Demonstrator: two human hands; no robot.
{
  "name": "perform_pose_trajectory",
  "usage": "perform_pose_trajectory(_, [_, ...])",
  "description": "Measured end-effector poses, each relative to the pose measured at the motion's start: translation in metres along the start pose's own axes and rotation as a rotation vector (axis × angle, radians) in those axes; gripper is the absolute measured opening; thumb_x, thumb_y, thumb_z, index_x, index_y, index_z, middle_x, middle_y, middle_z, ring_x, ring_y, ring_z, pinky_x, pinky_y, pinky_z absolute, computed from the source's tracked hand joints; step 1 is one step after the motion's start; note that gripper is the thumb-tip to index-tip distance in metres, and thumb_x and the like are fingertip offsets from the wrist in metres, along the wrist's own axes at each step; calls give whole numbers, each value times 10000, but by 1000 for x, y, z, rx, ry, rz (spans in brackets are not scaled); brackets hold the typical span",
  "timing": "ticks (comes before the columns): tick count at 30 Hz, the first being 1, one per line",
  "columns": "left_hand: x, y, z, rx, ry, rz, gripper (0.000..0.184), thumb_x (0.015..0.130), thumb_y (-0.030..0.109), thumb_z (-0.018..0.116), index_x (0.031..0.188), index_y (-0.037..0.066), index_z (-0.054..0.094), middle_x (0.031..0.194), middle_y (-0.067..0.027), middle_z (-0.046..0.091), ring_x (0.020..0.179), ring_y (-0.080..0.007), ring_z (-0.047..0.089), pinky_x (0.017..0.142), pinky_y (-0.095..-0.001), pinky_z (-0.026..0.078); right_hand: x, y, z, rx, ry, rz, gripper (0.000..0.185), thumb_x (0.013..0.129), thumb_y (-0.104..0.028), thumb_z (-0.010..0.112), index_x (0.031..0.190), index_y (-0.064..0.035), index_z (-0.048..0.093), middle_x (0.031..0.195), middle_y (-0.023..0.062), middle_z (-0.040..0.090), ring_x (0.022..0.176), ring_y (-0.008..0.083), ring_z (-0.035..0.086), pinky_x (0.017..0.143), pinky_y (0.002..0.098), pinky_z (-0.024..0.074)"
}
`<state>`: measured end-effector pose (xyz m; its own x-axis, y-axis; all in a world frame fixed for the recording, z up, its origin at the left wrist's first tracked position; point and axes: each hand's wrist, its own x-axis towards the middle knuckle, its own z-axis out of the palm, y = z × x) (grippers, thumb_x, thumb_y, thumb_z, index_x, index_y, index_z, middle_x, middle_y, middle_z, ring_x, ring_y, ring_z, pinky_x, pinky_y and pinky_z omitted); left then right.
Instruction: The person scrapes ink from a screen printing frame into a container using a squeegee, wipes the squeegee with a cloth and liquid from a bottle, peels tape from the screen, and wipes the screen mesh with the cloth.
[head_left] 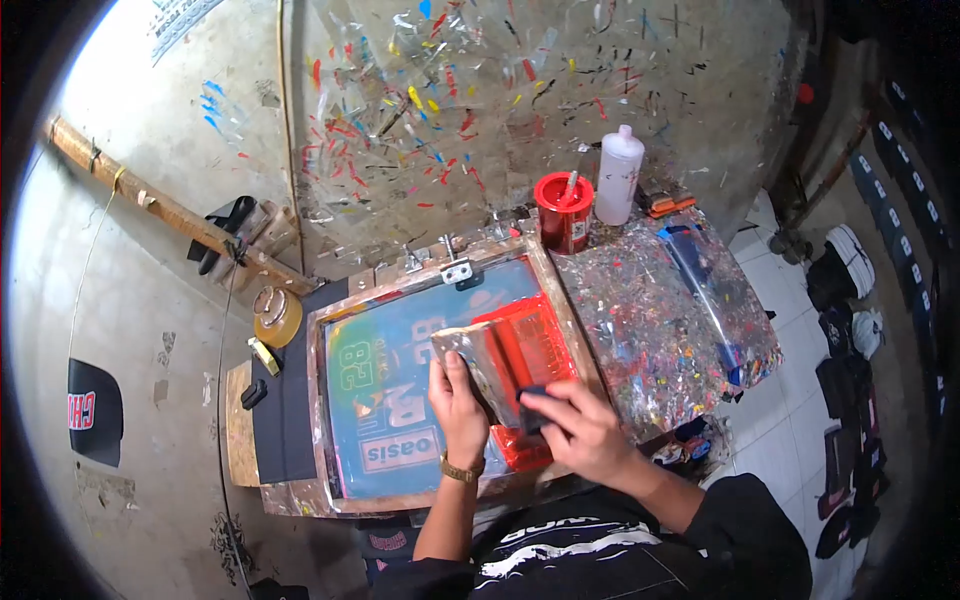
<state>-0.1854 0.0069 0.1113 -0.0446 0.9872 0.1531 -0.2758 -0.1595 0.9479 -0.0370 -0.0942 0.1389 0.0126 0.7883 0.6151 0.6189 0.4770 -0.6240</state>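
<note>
My left hand (pixel 460 418) grips a squeegee (pixel 482 352) by its left side and holds it tilted above the screen. Red ink coats the squeegee's right side. In my right hand (pixel 585 432) is a small dark scraper (pixel 533 402), held at the lower end of that inked side; whether it touches cannot be told. Below both hands lies a wood-framed printing screen (pixel 320 410) with blue mesh (pixel 385 405), a green patch (pixel 352 362) and reversed lettering. Red ink (pixel 548 335) covers the right part of the mesh, partly hidden by the squeegee and my right hand.
Hinge clamps (pixel 457 270) hold the screen's back edge. Behind it stand a red ink tub (pixel 563 225) with a stick and a white squeeze bottle (pixel 619 178). A tape roll (pixel 277 315) sits at left. Fabric pieces (pixel 845 400) lie on the floor at right.
</note>
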Motion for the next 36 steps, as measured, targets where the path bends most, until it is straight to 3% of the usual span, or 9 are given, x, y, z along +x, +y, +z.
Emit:
perform_pose_trajectory(9, [-25,-7,13,134,-94,6,292,1088,292,447,962,39,518,825,34,498,766,-56,408,659,-256,385,45,3,-19,6,74,33,402,791,54,666,1188,-10,664,1039,140,625,921,284,666,800,367,555])
perform_pose_trajectory(16, [5,-7,-8,104,29,51,335,1085,284,452,839,59,422,755,49,399,714,-54,341,590,-264,317,-9,-1,10,-43,-21,42,423,783,47,666,1200,-26,671,1042,144,614,902,295,663,795,362,563])
perform_pose_trajectory(19, [-17,-6,1,314,-31,89,321,1078,294,467,904,24,481,771,11,458,735,-77,391,622,-277,364,11,8,3,-91,95,7,412,791,52,658,1196,-24,669,1040,139,607,903,292,659,796,360,559])
perform_pose_trajectory(24, [-19,-6,-3,212,2,81,324,1077,314,472,914,36,503,793,16,501,755,-70,431,653,-263,392,23,1,3,-41,84,22,412,805,47,658,1210,-28,657,1040,134,607,915,291,660,802,361,556])
perform_pose_trajectory(28, [6,3,-17,35,76,58,301,1087,326,457,939,69,507,811,45,501,744,-45,450,652,-255,408,-15,-4,20,-3,-91,48,409,805,36,669,1211,-16,656,1050,129,610,929,297,659,829,390,553])
perform_pose_trajectory(31, [13,-29,-23,-137,127,-74,319,1083,331,467,1114,41,595,919,23,595,804,-49,509,713,-243,452,-8,-11,2,176,-161,152,390,785,56,653,1163,-37,688,1008,117,619,922,262,665,815,346,545])
perform_pose_trajectory(32, [8,-28,-22,-162,86,-232,401,1077,387,454,1164,24,602,979,1,638,851,-79,570,752,-262,484,2,-17,-9,281,-189,209,388,776,67,643,1142,-45,700,989,114,621,921,251,666,811,335,540])
perform_pose_trajectory(34, [1,-23,-20,-435,-109,-581,406,1068,412,437,1101,42,602,868,-23,623,741,-125,594,661,-286,503,22,-19,-30,252,-82,174,388,755,78,630,1113,-49,705,954,113,641,903,257,674,813,345,534])
perform_pose_trajectory(36, [-6,-45,-28,-751,-455,-723,367,1052,403,429,1001,74,583,719,-39,546,595,-161,550,540,-292,484,40,-13,-38,254,35,143,382,751,78,630,1108,-45,689,950,118,657,887,248,677,808,333,528])
